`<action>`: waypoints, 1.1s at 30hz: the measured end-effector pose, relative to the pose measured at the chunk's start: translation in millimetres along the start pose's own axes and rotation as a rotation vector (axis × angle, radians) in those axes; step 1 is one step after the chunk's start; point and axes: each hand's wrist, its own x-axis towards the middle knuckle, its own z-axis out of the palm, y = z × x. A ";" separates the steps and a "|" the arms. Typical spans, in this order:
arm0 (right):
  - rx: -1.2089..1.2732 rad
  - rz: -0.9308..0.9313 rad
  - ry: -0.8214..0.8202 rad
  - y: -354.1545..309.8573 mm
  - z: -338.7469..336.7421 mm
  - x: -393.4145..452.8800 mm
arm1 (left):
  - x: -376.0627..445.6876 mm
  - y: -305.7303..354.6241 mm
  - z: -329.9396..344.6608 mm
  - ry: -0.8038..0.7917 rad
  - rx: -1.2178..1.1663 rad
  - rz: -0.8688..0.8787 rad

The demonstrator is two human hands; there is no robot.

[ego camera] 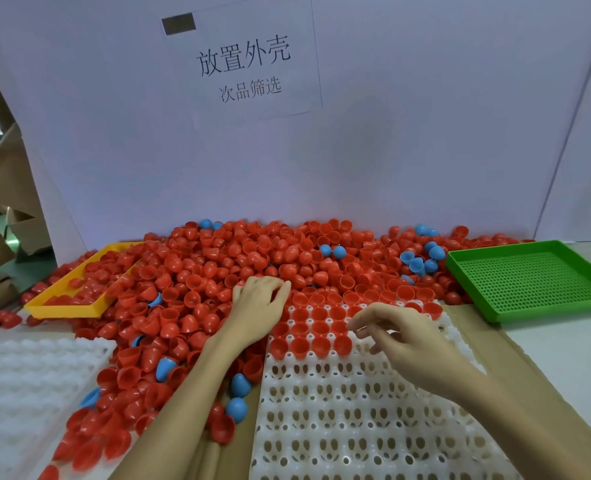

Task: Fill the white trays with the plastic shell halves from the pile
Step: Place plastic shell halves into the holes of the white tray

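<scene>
A big pile of red shell halves (238, 261), with a few blue ones mixed in, covers the table's middle and back. A white tray (349, 410) with rows of cups lies in front of me; its far rows hold red shells (309, 327) sitting open side up. My left hand (257, 303) rests palm down on the pile at the tray's far left corner, fingers curled into the shells; what it holds is hidden. My right hand (401, 336) hovers over the tray's right part with loosely curled fingers and nothing visible in them.
A second white tray (20, 386) lies upside down at the near left. A yellow tray (75, 308) sits half buried in shells at the left. A green perforated tray (533, 277) stands at the right. A white board with printed signs backs the table; cardboard boxes at far left.
</scene>
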 end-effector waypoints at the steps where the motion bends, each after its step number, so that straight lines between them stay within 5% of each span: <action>1: 0.010 -0.003 -0.005 -1.2 -0.4 0.1 | 2.5 0.0 0.3 -0.009 -0.032 -0.011; 10: 0.002 0.003 -0.002 -2.9 -0.2 0.1 | 8.4 -1.5 1.0 -0.031 -0.018 -0.003; 17: 0.034 0.021 0.017 -4.7 -5.8 0.7 | -27.6 21.6 -12.6 0.345 -0.341 0.207; 23: 0.419 0.061 -0.070 -19.1 -5.6 -3.8 | -84.2 48.0 -2.9 0.184 -0.652 0.270; 33: 0.356 -0.024 -0.179 -23.7 -9.7 -4.8 | -93.6 44.8 6.4 0.202 -0.650 0.362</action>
